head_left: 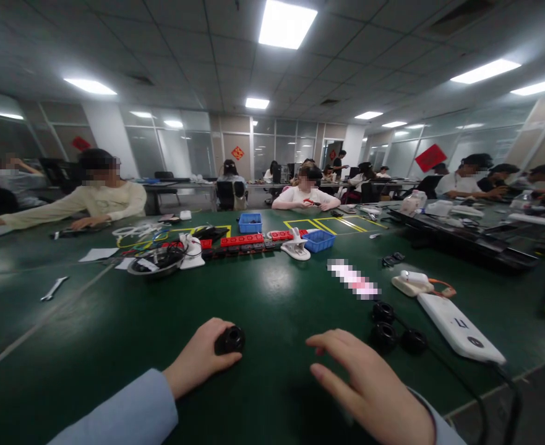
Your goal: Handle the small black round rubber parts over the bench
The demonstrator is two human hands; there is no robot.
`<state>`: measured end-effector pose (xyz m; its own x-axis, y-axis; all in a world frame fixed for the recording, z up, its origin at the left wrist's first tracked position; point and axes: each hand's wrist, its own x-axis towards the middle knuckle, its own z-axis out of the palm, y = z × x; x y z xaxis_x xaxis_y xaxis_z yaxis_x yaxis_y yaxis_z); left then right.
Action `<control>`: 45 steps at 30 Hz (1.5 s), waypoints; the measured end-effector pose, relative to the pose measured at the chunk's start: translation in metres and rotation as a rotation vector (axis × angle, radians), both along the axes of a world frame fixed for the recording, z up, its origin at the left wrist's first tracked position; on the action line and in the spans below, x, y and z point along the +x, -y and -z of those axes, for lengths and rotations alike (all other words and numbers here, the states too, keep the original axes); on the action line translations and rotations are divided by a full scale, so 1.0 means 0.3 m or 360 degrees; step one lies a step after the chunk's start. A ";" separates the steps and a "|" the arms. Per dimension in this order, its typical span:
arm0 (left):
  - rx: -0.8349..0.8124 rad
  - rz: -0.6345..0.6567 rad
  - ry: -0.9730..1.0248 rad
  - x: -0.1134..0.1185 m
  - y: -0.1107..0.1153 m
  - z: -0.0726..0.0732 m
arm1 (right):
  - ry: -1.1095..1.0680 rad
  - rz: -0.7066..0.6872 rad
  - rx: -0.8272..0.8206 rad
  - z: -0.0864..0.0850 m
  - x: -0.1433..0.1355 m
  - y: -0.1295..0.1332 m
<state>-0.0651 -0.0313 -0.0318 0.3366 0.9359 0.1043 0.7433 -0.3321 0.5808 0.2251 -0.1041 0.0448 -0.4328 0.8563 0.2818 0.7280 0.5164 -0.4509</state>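
Note:
My left hand is wrapped round a small black round part with a hole in its end, low over the green table; whether the part touches the table I cannot tell. To the right, my right hand hovers with thumb and fingers apart and nothing between them. Just beyond it sit several similar black round parts, close together, with a black cable running among them. A white box marked 17 lies to their right, a black cable leaving its near end.
On the green table are a metal bowl of black cables, a red power strip, blue bins, a white clip stand and a wrench. A long black tray lies right. People sit around.

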 end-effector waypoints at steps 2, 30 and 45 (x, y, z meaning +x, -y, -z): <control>0.0071 -0.0008 -0.0023 0.015 0.072 0.004 | 0.0138 -0.0212 -0.0071 -0.024 -0.122 -0.026; -0.0153 0.0014 -0.0093 0.030 0.090 0.035 | 0.0388 -0.0295 0.0040 0.197 -0.433 -0.211; -0.0178 0.0051 -0.0063 0.040 0.098 -0.001 | 0.0457 -0.0200 0.0014 0.184 -0.439 -0.197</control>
<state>-0.0531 -0.0608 -0.0314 0.3680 0.9297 -0.0140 0.7566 -0.2907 0.5858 0.0934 -0.0450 -0.0105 -0.5981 0.7891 0.1399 0.7552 0.6134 -0.2311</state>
